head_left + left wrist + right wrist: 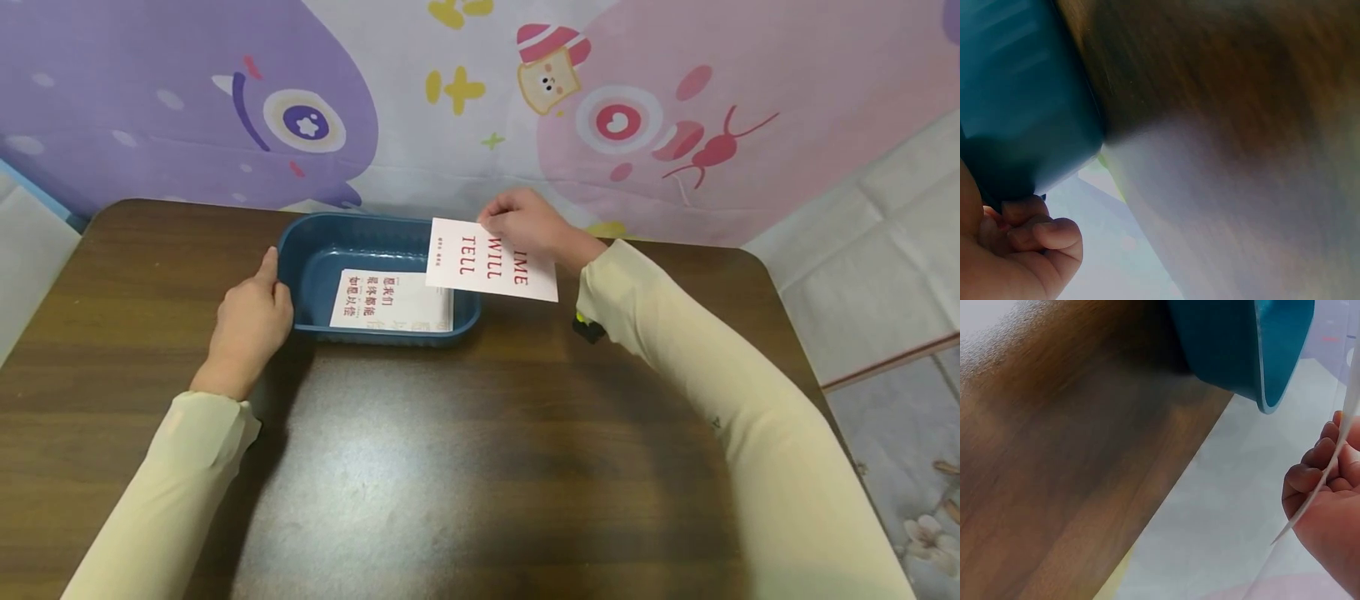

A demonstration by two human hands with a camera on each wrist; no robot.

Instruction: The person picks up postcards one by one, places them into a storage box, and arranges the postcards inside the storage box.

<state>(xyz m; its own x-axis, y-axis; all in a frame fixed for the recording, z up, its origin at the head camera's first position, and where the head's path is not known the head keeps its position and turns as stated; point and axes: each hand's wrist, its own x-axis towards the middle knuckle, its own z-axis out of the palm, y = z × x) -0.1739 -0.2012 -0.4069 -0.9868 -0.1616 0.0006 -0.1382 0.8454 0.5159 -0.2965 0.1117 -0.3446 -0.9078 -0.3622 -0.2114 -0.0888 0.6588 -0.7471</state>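
A blue plastic basin (378,335) stands on the table, with several printed white cards (390,302) lying in its right part. At the basin's left end my left hand (251,325) grips the rim, index finger stretched along the wall. The left wrist view shows curled fingers (1054,234) against the basin's edge. My right hand (528,225) pinches a white card (468,258) with red letters by its far edge. That card hangs over the basin's right end, partly covering the rim. Seen edge-on in the right wrist view, the card (1329,469) is slightly bent.
The dark wooden table (420,467) reaches back to a cartoon-printed cloth (465,142) hanging behind it. Light panels (855,208) stand beyond the table's right side. The basin sits near the far edge.
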